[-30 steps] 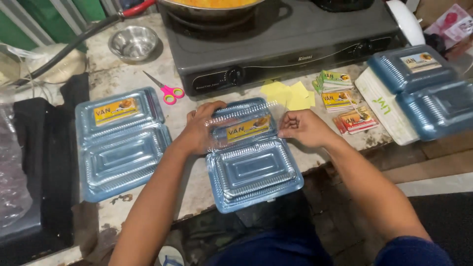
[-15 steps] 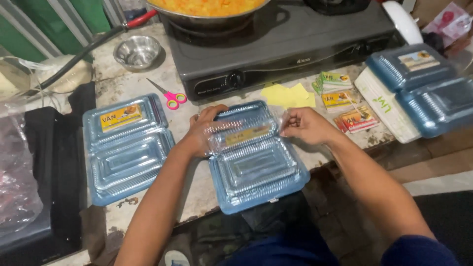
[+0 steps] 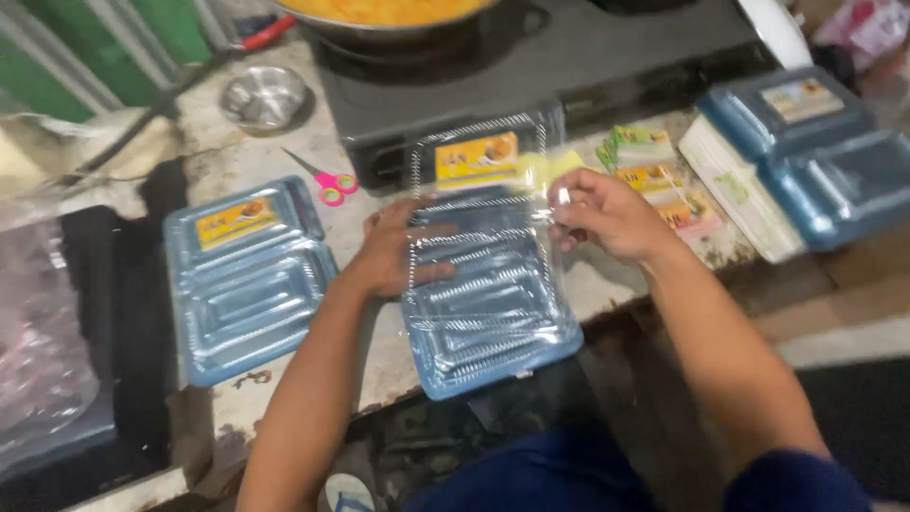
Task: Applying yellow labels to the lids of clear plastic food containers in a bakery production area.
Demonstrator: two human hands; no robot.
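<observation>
So we've got the black stove [image 3: 569, 76] as our anchor here, with a big pan of something yellow-orange [image 3: 389, 11] sitting on top of it. Right in front of the stove, on the worn counter [image 3: 379, 351], is our stack of clear-lidded blue food boxes [image 3: 493, 313], hanging a bit over the counter's near edge. Left of that stack lies another open blue box [image 3: 248, 277], and off to the stove's right front corner two more closed blue boxes [image 3: 806, 152] rest on some papers. Our left hand [image 3: 403, 248] lies flat on the stack, fingers spread, pinning it down rather than gripping. Our right hand [image 3: 607, 213] is pinched shut on the edge of the top clear lid [image 3: 479, 166], which stands lifted towards the stove. Looks to us like we're mid-way peeling one box off the stack; next bit probably needs a steady pull while the left keeps the rest from sliding. Smaller stuff: a steel bowl [image 3: 263, 95] left of the stove, label sheets [image 3: 654, 175] in front, and pink scissors [image 3: 327, 180].
</observation>
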